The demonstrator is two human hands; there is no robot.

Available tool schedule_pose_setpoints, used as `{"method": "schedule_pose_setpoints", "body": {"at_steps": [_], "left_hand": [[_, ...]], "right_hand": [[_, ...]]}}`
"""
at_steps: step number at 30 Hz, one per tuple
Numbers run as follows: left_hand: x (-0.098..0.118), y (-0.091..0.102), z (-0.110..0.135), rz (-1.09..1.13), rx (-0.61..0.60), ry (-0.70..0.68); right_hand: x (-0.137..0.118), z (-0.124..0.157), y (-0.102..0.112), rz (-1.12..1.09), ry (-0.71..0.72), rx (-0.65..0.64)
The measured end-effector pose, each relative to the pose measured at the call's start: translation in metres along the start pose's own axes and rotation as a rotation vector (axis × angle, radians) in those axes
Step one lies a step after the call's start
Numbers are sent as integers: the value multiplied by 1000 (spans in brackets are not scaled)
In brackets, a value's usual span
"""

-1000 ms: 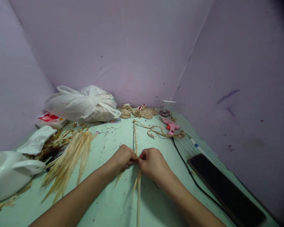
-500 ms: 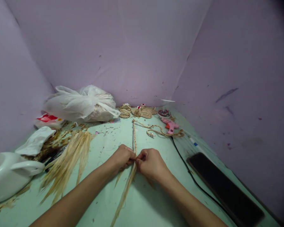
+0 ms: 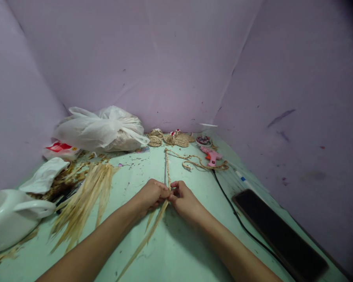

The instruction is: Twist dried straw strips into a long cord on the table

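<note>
My left hand [image 3: 151,194] and my right hand [image 3: 184,199] meet at the middle of a pale green table [image 3: 176,250]. Both are closed in a pinch on the near end of a thin straw braid [image 3: 167,166] that runs straight away from me. Loose straw strips [image 3: 147,235] trail from the pinch toward me and to the left. The braid's far end joins a curled braided cord [image 3: 200,163] near the back.
A pile of straw strips [image 3: 85,196] lies at left beside a white pot [image 3: 8,215] and white cloth [image 3: 44,174]. A plastic bag [image 3: 102,129] sits at back left. Woven straw pieces [image 3: 173,139], a pink glue gun [image 3: 211,156] with black cable [image 3: 238,219], and a dark phone [image 3: 279,235] lie to the right.
The loose strips hanging from the pinch have swung from straight toward me over to the left. My right hand has shifted slightly forward and left; my left hand has stayed put.
</note>
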State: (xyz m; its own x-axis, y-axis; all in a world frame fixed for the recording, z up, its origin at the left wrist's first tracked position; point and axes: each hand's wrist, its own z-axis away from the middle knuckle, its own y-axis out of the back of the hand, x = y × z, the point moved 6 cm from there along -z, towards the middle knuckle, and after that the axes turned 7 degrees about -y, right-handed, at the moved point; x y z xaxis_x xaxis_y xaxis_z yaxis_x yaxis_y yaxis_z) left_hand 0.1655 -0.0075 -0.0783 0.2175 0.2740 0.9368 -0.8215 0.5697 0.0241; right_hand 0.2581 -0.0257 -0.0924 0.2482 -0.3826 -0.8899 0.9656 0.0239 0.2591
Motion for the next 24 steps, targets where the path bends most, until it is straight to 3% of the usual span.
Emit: {"method": "schedule_pose_setpoints", "body": {"at_steps": [4,8,15,20,24], "left_hand": [[2,3,1,-5,-2,34],[1,5,3,-27,-40,89],[-14,8,1,102,-113,295],[-13,7,0,233,-193,308],[-11,7,0,236,-187,288]], "right_hand": [[-9,1,5,88,73,-22],[-9,2,7,20,60,-24],[-13,4,6,-67,117,4],[-17,5,6,-128,127,-75],[-18,5,6,-195,117,-148]]}}
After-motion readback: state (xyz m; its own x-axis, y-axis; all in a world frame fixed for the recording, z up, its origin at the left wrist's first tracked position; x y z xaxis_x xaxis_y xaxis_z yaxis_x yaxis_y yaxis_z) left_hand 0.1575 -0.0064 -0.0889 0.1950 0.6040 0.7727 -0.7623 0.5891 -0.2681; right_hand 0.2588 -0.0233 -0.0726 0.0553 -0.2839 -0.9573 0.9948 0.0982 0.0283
